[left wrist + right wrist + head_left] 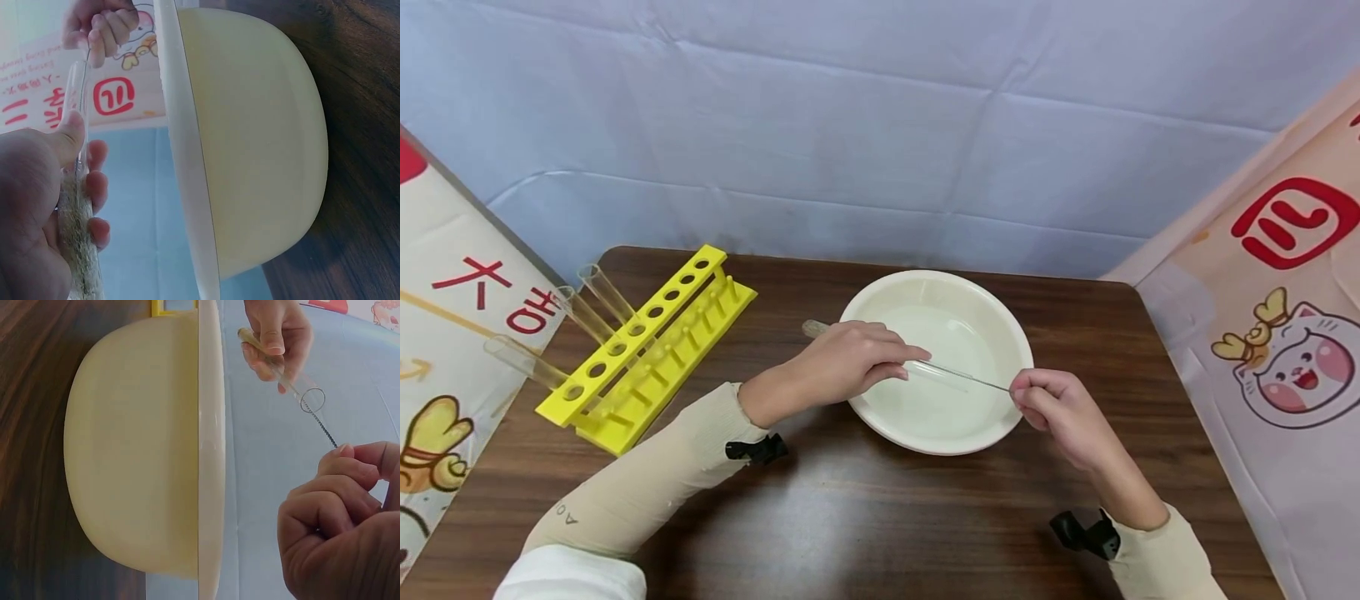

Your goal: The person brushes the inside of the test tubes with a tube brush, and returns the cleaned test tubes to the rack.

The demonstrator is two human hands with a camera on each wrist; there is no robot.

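There it was, above the round white plastic basin: the left hand had fingers and thumb curled round a clear glass test tube, its rounded end jutting past the basin's left rim. The right hand, fingers folded in, pinched a thin twisted-wire bristle brush running into the tube's mouth, while left of the basin stood a yellow plastic rack!

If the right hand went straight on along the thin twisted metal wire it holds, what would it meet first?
Most likely the open mouth of the clear cylindrical test tube that the left hand grips: the wire runs from the right hand into it. Depth makes the gap hard to judge.
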